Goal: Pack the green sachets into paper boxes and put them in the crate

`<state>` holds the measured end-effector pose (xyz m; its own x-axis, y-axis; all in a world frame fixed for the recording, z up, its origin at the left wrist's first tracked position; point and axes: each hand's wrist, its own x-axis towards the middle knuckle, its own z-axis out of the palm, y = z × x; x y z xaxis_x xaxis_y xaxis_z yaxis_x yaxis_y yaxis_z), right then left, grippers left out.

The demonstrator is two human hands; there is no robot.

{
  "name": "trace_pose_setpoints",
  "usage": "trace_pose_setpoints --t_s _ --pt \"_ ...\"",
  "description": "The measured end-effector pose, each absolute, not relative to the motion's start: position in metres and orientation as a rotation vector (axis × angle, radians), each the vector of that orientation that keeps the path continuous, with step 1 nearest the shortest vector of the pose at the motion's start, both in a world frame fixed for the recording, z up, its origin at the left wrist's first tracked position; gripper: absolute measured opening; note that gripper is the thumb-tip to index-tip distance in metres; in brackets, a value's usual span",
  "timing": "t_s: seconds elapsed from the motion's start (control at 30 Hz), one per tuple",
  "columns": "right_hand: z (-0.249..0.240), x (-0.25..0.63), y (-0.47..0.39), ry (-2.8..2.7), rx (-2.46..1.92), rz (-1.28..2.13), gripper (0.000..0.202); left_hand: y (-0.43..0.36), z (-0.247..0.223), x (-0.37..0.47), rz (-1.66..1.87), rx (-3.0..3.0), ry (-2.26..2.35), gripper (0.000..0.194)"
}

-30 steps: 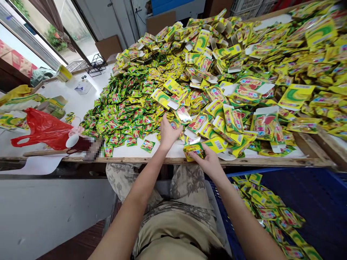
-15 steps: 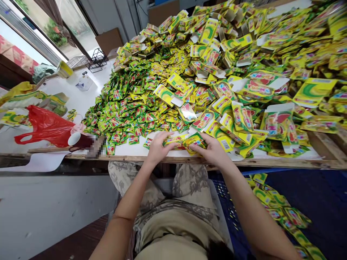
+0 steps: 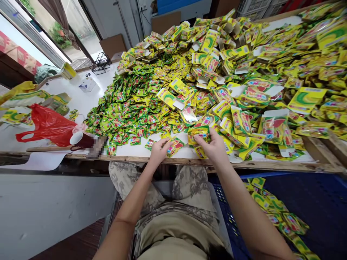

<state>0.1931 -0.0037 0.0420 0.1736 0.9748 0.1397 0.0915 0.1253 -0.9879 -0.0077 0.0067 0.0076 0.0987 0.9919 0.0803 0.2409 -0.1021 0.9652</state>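
Note:
My left hand (image 3: 159,151) pinches the near end of a small yellow and green box (image 3: 175,146) with a red watermelon print, just above the table's front edge. To its right, my right hand (image 3: 216,147) is closed around shiny green and yellow sachets (image 3: 199,135), thumb on top; how many is hidden. A gap separates the sachets from the box. Another yellow packet (image 3: 200,152) lies below the right hand. Beyond both hands spreads a heap of small green sachets (image 3: 130,115), with printed yellow boxes (image 3: 240,121) piled to the right.
On the left of the white table (image 3: 130,151) are a red plastic bag (image 3: 51,124), a dark cup (image 3: 82,140) and a black wire rack (image 3: 100,64). A wooden strip (image 3: 260,166) edges the table. Below right, a blue crate (image 3: 320,209) holds more yellow packets.
My hands have moved apart: the right has lifted slightly with the sachets, drawing away from the box in the left. The view has shifted a little.

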Motion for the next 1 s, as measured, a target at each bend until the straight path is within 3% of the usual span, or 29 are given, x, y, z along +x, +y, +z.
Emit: trace_pose_setpoints --t_s 0.17,0.43,0.7,1.0 --pt "0.042 0.178 0.001 -1.25 -1.273 0.731 0.027 0.006 0.002 -0.005 1.096 1.394 1.141 0.027" --pt "0.038 0.188 0.005 -1.742 -1.559 0.613 0.022 0.001 0.005 -0.004 1.098 1.617 1.312 0.023" --pt "0.056 0.194 0.023 -1.974 -1.588 0.791 0.033 0.003 0.004 -0.004 1.084 1.647 1.277 0.022" --pt "0.052 0.192 0.027 -1.766 -1.436 0.969 0.034 0.002 0.0 -0.001 1.18 1.399 1.163 0.028"
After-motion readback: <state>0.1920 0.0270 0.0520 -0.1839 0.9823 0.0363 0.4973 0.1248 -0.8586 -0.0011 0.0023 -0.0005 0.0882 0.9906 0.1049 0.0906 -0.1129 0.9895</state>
